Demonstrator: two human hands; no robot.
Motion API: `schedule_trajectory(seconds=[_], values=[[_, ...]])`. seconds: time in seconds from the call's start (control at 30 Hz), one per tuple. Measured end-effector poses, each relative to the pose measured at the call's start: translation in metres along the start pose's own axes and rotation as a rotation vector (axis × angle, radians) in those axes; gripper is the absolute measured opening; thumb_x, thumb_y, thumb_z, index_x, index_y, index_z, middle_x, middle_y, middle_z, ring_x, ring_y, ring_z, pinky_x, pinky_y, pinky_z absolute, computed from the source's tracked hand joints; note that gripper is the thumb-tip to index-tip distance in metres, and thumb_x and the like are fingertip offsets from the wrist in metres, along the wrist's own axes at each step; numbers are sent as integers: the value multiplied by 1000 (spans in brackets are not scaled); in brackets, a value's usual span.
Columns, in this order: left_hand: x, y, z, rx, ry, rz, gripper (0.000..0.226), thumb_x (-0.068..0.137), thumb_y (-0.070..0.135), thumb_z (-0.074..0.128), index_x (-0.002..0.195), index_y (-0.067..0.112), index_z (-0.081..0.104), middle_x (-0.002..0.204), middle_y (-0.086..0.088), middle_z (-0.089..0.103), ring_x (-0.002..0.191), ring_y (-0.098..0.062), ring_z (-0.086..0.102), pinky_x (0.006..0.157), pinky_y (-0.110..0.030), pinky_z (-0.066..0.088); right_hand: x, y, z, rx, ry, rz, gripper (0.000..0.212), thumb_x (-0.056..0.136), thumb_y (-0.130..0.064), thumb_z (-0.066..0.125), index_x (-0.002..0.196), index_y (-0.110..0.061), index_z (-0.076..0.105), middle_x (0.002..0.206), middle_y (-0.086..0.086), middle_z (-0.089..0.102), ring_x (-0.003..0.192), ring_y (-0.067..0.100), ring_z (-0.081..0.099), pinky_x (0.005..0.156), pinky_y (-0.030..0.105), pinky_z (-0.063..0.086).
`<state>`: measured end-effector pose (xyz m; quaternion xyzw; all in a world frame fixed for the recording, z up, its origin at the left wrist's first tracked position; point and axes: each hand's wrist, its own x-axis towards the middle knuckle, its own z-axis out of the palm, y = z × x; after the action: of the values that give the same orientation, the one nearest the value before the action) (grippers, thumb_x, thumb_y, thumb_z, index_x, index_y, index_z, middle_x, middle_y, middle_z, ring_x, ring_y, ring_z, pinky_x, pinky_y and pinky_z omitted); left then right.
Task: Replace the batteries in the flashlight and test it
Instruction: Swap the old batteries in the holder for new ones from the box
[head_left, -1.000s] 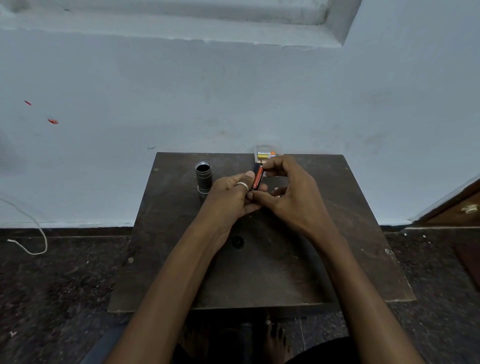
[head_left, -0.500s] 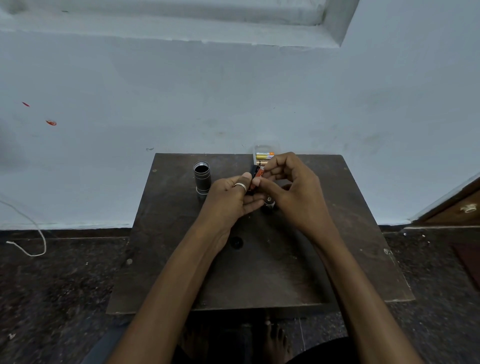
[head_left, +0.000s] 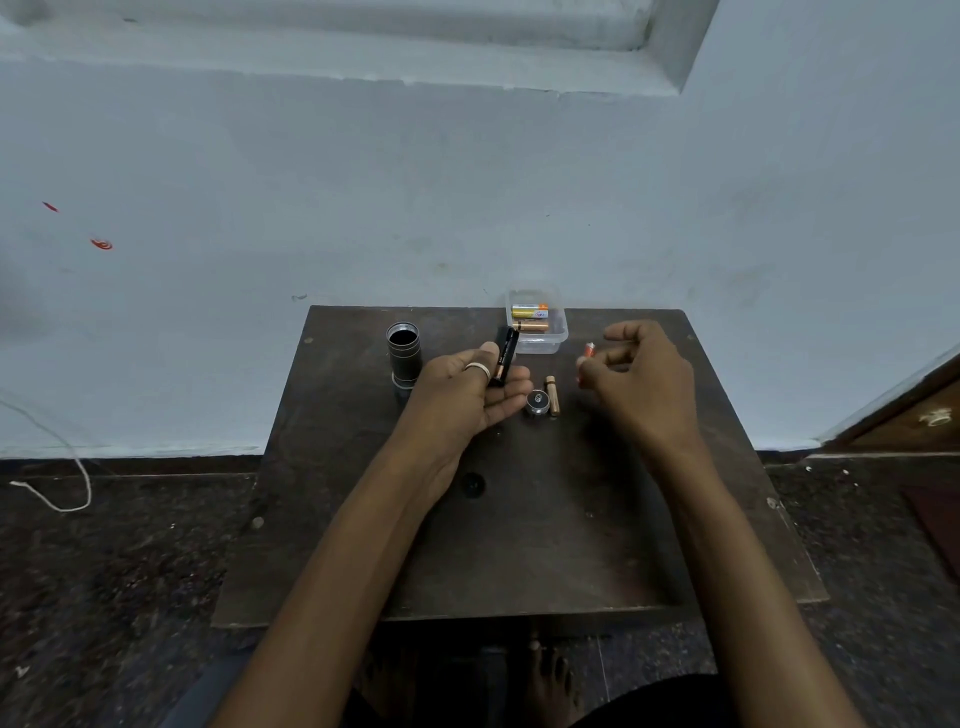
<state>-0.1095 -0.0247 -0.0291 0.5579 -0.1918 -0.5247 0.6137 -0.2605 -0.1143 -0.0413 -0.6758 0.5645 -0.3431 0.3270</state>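
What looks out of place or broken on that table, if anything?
Nothing is broken or spilled; things are just taken apart. The flashlight tube stands upright and open, its cap and a loose battery lie on the table, the left hand holds the holder, and the right hand pinches an orange battery.

A plain room that looks like part of a home, seen from above by someone seated low. A pale blue painted wall (head_left: 467, 182), scuffed and flecked with red marks (head_left: 101, 243), fills the 12 o'clock side under a plaster ledge (head_left: 363, 57). The floor (head_left: 104, 571) is dark speckled stone. A small, worn wooden counter (head_left: 519, 545) sits against the wall. A white cord (head_left: 78, 467) lies at 9 o'clock, a wooden door panel (head_left: 909, 410) at 3 o'clock, a bare foot (head_left: 548, 680) at 6 o'clock.
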Motion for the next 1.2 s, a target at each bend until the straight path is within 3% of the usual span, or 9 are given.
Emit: schedule_trajectory(seconds=[0.17, 0.4, 0.5, 0.6, 0.7, 0.8, 0.87, 1.07, 1.2], values=[[0, 0, 1, 2, -6, -15, 29, 105, 21, 45, 111, -1, 63, 90, -12, 72, 77, -13, 71, 73, -25, 62, 0, 12, 3, -286, -54, -63, 20, 87, -21, 70, 105, -17, 62, 82, -8, 64, 91, 22, 66, 75, 28, 44], [1, -1, 1, 1, -8, -16, 32, 105, 21, 44, 117, -3, 61, 91, -11, 71, 74, -12, 72, 69, -22, 60, 1, 12, 7, -304, -73, -80, 20, 87, -27, 72, 103, -17, 65, 79, -9, 62, 88, 20, 66, 77, 30, 49], [2, -2, 0, 3, -4, -16, 32, 105, 22, 44, 117, -2, 60, 98, -14, 66, 73, -10, 73, 68, -21, 59, 2, 9, 5, -256, -8, -78, 7, 92, -28, 66, 93, -20, 67, 85, -5, 69, 89, 19, 67, 79, 31, 50], [2, -2, 1, -20, -10, -20, 33, 105, 21, 44, 122, -4, 57, 99, -17, 64, 71, -10, 74, 67, -20, 60, 1, 1, 4, -83, 17, -96, 12, 95, -27, 63, 86, -21, 70, 80, -6, 74, 82, 16, 71, 81, 34, 56], [2, -2, 1, -47, -18, -22, 32, 105, 20, 43, 116, -5, 58, 99, -17, 63, 71, -12, 75, 67, -21, 60, -3, -8, 3, 105, -88, -154, 8, 91, -32, 70, 92, -25, 74, 83, -8, 76, 81, 6, 72, 78, 32, 58], [2, -2, 0, -85, -54, -27, 29, 106, 19, 41, 106, 0, 63, 90, -12, 70, 73, -12, 74, 67, -23, 59, -9, -13, 6, 218, -333, -201, 39, 77, -36, 84, 113, -28, 71, 107, -15, 74, 99, -2, 68, 82, 27, 57], [1, -2, -1, -91, -55, -36, 31, 106, 21, 41, 98, 4, 66, 84, -9, 72, 72, -10, 74, 66, -24, 59, -12, -14, 10, 183, -389, -240, 58, 71, -33, 89, 123, -28, 66, 117, -16, 71, 110, -3, 64, 86, 29, 55], [1, -1, 0, -9, -31, -8, 29, 104, 29, 47, 104, 9, 68, 91, -8, 69, 73, -9, 70, 71, -28, 61, -13, -14, 17, 140, -309, -326, 62, 71, -27, 89, 127, -24, 64, 115, -12, 71, 108, -1, 65, 80, 34, 59], [1, -3, 0, -3, -17, 32, 17, 101, 21, 53, 102, 13, 68, 93, -6, 69, 73, -5, 69, 72, -26, 60, -15, -17, 18, 128, -247, -361, 63, 70, -26, 89, 127, -24, 64, 114, -13, 70, 104, 0, 66, 73, 32, 60]])
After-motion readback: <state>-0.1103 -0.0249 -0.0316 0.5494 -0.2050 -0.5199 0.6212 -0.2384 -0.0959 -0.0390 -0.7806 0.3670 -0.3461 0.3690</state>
